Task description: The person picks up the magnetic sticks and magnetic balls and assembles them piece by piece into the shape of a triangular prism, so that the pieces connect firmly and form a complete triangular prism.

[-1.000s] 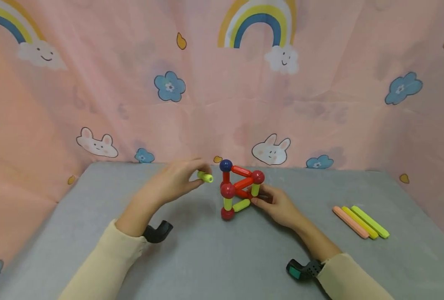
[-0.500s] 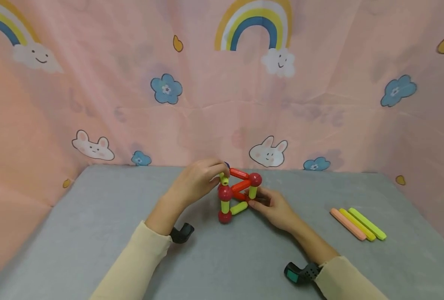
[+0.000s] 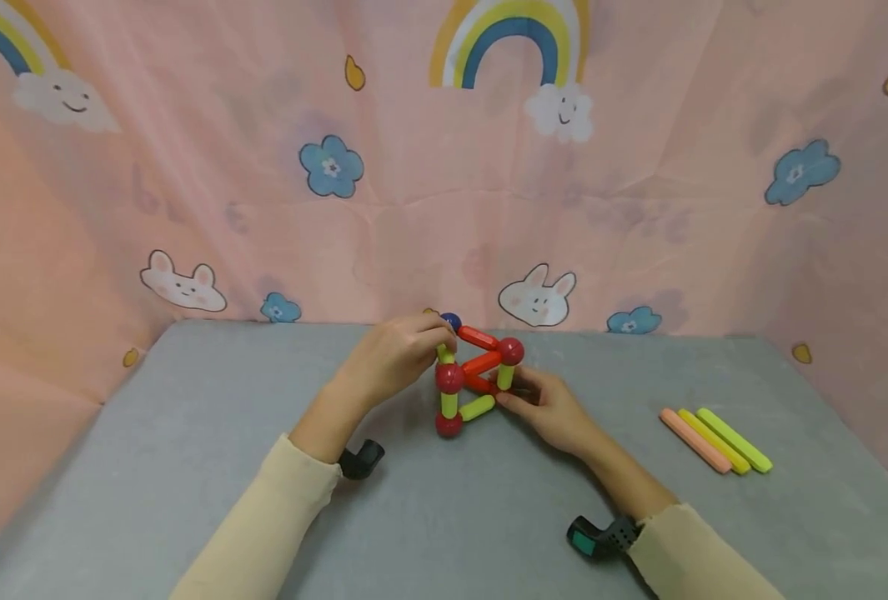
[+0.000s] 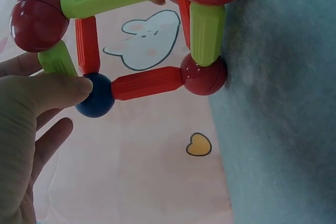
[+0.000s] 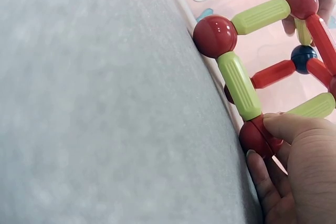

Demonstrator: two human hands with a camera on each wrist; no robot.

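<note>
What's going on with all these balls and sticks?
A person is handling a red, blue and lime plastic-looking frame on a flat grey table. The left grip pinches a short lime ridged rod between a shiny red ball and a blue ball; whether it's attached, I can't tell. The right grip holds another red ball at a bottom corner. Three long peach, yellow and lime sticks lie to the right.

2 arms reach forward, converging, with beige sleeves ending near the wrists. The left grip is the raised 1, its back turned upward, pinching between thumb and fingers; in the left wrist view, 1 fingertip extends free below the thumb. The right grip sits lower, pinching with thumb and fingertips on opposite sides.
</note>
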